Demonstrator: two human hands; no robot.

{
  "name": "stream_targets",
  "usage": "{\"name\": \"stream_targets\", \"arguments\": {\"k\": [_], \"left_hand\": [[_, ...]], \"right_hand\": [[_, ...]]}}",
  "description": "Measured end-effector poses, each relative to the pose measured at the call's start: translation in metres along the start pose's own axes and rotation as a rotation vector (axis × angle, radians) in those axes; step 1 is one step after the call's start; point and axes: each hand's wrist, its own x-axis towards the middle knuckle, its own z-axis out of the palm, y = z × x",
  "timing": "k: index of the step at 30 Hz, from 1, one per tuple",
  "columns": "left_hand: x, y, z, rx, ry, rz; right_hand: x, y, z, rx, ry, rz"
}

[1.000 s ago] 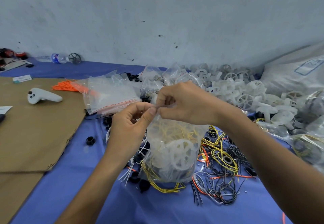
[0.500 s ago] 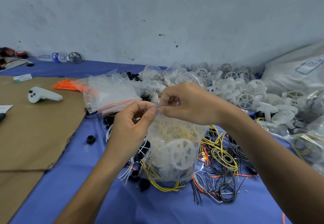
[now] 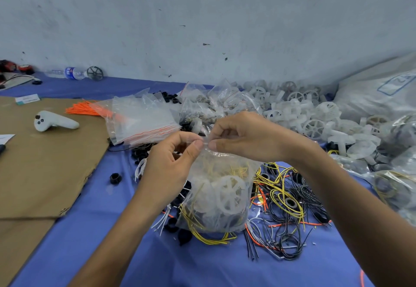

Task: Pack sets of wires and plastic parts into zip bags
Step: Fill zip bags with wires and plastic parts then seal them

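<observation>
While the zip bag (image 3: pixel 216 196) (yellow wires and a white wheel inside) hangs above the table (image 3: pixel 157 264), the left hand (image 3: pixel 166 165) and right hand (image 3: pixel 245 138) pinch its top edge.

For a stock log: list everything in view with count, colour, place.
filled clear zip bag: one, clear, centre
stack of empty zip bags: one, clear, centre-left
brown cardboard sheet: one, brown, left
orange wire bundle: one, orange, on cardboard
white handheld controller: one, white, on cardboard
plastic water bottle: one, clear, rear left
white spoked plastic wheels: many, white, right rear
loose tangled wires: many, multicoloured, right
left hand: one, pinching bag top
right hand: one, pinching bag top
</observation>
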Motion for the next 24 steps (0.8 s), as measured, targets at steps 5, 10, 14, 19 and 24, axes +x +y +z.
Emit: {"name": "stream_targets", "arguments": {"k": [5, 10, 14, 19, 24], "left_hand": [[-0.004, 0.004, 0.004, -0.008, 0.056, 0.031], [-0.004, 0.008, 0.001, -0.059, 0.074, 0.010], [-0.002, 0.005, -0.005, -0.066, 0.036, -0.060], [-0.005, 0.002, -0.006, -0.063, 0.049, -0.093], [-0.005, 0.004, -0.004, -0.073, 0.074, -0.108]], "right_hand": [[0.001, -0.004, 0.001, 0.052, 0.018, -0.033], [0.002, -0.007, 0.002, 0.075, 0.050, -0.054], [0.002, -0.006, 0.001, 0.055, 0.062, -0.050], [-0.008, 0.002, -0.002, -0.025, 0.027, -0.015], [-0.014, 0.009, -0.006, -0.022, 0.012, 0.025]]}}
